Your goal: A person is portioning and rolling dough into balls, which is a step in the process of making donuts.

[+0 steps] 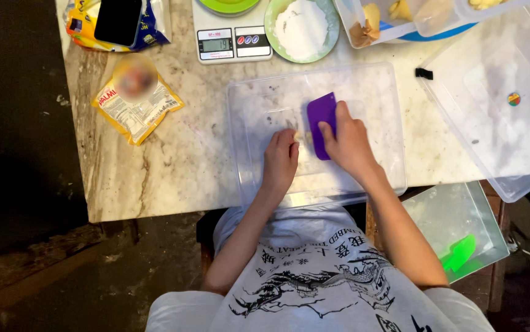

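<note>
A clear plastic tray point(375, 92) lies on the marble table in front of me. My right hand point(348, 144) grips a purple plastic scraper point(320, 114) and presses it onto the tray floor. My left hand point(280, 161) rests inside the tray just left of the scraper, fingers together, touching a small pale lump of dough point(302, 135) between the two hands. The dough is mostly hidden by my fingers.
A digital kitchen scale point(231, 38) and a green bowl of white flour point(302, 27) stand at the back. A yellow packet point(136, 101) lies to the left, a phone point(117, 19) on another packet beyond it. Clear containers point(498, 123) fill the right; another point(461, 233) sits lower.
</note>
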